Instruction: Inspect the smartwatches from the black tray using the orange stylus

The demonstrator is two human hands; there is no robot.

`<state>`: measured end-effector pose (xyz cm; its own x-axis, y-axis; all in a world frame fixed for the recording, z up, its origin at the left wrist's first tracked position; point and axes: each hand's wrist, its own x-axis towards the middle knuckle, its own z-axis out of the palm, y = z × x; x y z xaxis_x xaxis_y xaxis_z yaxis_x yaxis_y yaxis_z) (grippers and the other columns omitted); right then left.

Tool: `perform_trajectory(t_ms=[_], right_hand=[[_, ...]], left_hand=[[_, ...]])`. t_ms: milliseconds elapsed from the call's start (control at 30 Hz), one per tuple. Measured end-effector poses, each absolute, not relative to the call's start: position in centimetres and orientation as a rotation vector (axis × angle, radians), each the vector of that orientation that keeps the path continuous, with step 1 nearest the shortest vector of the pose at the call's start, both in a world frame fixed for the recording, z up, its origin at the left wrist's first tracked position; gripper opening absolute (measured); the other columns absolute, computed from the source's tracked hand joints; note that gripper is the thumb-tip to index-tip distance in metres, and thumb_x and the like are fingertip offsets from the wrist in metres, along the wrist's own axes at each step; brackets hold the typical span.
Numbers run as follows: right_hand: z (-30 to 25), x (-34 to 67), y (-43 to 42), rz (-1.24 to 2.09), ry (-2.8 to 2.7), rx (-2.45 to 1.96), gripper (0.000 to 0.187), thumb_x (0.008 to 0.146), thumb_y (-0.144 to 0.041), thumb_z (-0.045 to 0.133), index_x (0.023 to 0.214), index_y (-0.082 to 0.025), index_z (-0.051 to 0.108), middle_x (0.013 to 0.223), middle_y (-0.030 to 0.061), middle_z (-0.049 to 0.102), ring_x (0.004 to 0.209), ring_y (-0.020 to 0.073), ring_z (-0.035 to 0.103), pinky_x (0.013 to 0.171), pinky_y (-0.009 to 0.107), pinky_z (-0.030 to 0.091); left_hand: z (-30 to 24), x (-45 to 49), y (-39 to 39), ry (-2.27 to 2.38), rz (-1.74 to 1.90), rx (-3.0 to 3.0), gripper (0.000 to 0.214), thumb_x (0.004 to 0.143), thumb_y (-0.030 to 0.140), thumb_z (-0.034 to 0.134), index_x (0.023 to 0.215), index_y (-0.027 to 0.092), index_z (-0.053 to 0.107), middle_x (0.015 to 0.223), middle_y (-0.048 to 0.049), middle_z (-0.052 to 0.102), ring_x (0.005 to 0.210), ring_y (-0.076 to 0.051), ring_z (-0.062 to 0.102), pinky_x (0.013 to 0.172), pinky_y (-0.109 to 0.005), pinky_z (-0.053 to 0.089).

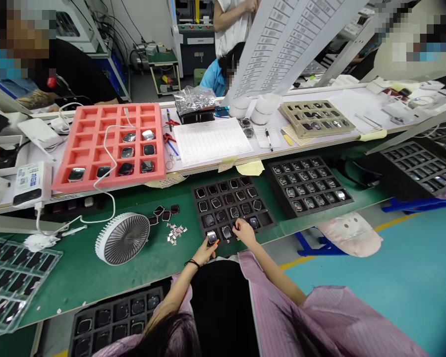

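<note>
Along the near edge of the green counter (78, 267), my left grip (204, 252) is pinched narrow on a watch case (211, 238) in the black tray (195, 208), right grip (244, 232) narrow beside it, hold unclear; most pockets filled, pink foam tray (159, 148) mostly empty.

Our dress on the line: pink fine-striped smock (342, 317), worn open down the front | beneath it, our plain black top (223, 307) | on our left wrist, a thin black cord bracelet (192, 263) | at frame bottom, our long dark hair (167, 337)
</note>
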<state>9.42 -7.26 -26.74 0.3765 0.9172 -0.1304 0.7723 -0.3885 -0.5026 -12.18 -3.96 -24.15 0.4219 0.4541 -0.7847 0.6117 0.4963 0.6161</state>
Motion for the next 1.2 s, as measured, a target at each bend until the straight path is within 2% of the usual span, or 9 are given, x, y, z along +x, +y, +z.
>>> perform_trajectory(t_ms=[100,233,533,767,900,1000,1033,1133,1200], right_hand=[[-26.5,7.8,-7.1,0.611,-1.557,-2.196,0.026,0.076,-0.029,0.060,0.063,-0.023,0.038,0.064,-0.0036,0.047,0.058,0.0137,0.046,0.055,0.024,0.028],[-26.8,6.2,-6.9,0.653,-1.578,-2.170,0.032,0.073,-0.032,0.063,0.062,-0.023,0.035,0.062,-0.0037,0.046,0.061,0.0149,0.049,0.054,0.023,0.026],[-27.2,6.2,-7.0,0.700,-1.482,-2.157,0.030,0.062,-0.015,0.061,0.060,-0.023,0.032,0.062,-0.0044,0.044,0.064,0.0148,0.046,0.056,0.023,0.026],[-27.5,5.3,-6.3,0.745,-1.252,-2.096,0.030,0.062,-0.012,0.060,0.056,-0.023,0.033,0.058,-0.0047,0.040,0.062,0.0153,0.046,0.058,0.025,0.029],[-26.6,6.8,-8.1,0.744,-1.005,-1.989,0.021,0.063,-0.026,0.066,0.062,-0.024,0.045,0.069,-0.0017,0.051,0.070,0.0183,0.053,0.067,0.028,0.041],[-25.8,8.9,-11.7,0.650,-0.681,-1.933,0.025,0.067,-0.042,0.063,0.080,-0.025,0.049,0.090,0.0054,0.054,0.094,0.0254,0.054,0.079,0.037,0.046],[-25.7,9.4,-12.8,0.637,-0.564,-1.908,0.027,0.069,-0.046,0.059,0.082,-0.025,0.047,0.089,0.0056,0.053,0.094,0.0264,0.055,0.078,0.039,0.048],[-26.3,10.0,-15.0,0.745,-0.296,-1.774,0.031,0.071,-0.055,0.053,0.075,-0.026,0.041,0.071,0.0002,0.048,0.075,0.0262,0.061,0.064,0.043,0.054],[-27.2,9.8,-14.9,0.865,-0.183,-1.640,0.035,0.068,-0.056,0.058,0.070,-0.026,0.038,0.065,-0.0018,0.047,0.068,0.0258,0.064,0.060,0.044,0.057]], left_hand=[[-24.0,-12.0,-3.7,1.147,-0.113,0.941,0.066,0.089,0.047,0.049,0.145,0.024,0.024,0.062,0.0091,0.053,0.031,-0.003,0.024,0.038,-0.017,0.018],[-23.8,-12.0,-3.1,1.106,-0.084,0.778,0.046,0.091,0.042,0.043,0.134,0.024,0.041,0.062,0.0095,0.048,0.031,0.000,0.016,0.037,-0.015,0.012],[-24.7,-12.0,-3.2,1.185,-0.031,0.645,0.051,0.089,0.046,0.047,0.133,0.023,0.038,0.061,0.0100,0.045,0.031,-0.001,0.015,0.036,-0.015,0.008],[-23.9,-12.9,-3.0,1.251,0.099,0.654,0.046,0.085,0.051,0.050,0.120,0.022,0.046,0.062,0.0098,0.045,0.032,0.000,0.019,0.037,-0.015,0.009],[-23.4,-13.7,-2.9,1.284,0.148,0.665,0.049,0.080,0.056,0.053,0.114,0.021,0.047,0.063,0.0096,0.047,0.032,0.000,0.019,0.037,-0.016,0.008],[-23.1,-14.2,-2.9,1.296,0.177,0.676,0.053,0.075,0.060,0.056,0.110,0.021,0.049,0.062,0.0095,0.046,0.033,0.000,0.019,0.037,-0.016,0.008],[-23.0,-14.3,-2.9,1.301,0.185,0.679,0.053,0.074,0.061,0.056,0.108,0.020,0.050,0.062,0.0096,0.046,0.033,0.000,0.019,0.037,-0.016,0.009],[-23.1,-14.7,-2.7,1.317,0.204,0.688,0.052,0.074,0.062,0.056,0.105,0.020,0.052,0.061,0.0094,0.045,0.033,0.000,0.019,0.037,-0.016,0.009],[-23.2,-14.9,-2.3,1.333,0.206,0.701,0.051,0.074,0.062,0.056,0.104,0.021,0.054,0.060,0.0091,0.045,0.032,0.000,0.019,0.037,-0.017,0.010]])
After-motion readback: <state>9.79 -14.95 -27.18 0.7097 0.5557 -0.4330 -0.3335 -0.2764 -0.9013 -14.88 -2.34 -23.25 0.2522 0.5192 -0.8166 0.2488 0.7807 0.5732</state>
